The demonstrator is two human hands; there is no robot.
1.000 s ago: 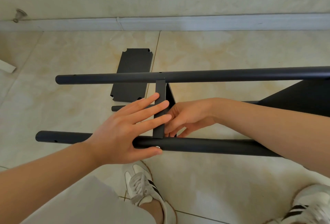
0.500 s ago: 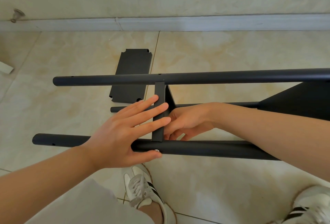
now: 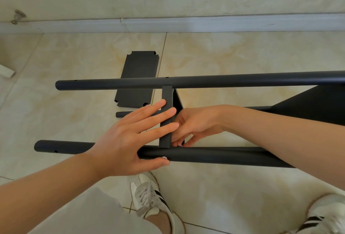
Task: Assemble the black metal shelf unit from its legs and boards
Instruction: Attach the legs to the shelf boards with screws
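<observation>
While flat left hand [image 3: 123, 140] presses board [image 3: 166, 95], right hand [image 3: 196, 123] curls behind.

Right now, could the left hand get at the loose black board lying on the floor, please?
Probably yes. The loose board lies just beyond the left hand, and the gap between the far leg and near leg is open there. It would have to leave the upright board first.

The far leg [image 3: 233, 80] and near leg [image 3: 214, 156] lie across like bars. An upright board [image 3: 166, 103] blocks the gap between them, with the left hand [image 3: 123, 140] and right hand [image 3: 197, 123] crowding it. The floor [image 3: 74, 118] farther left is open.
</observation>
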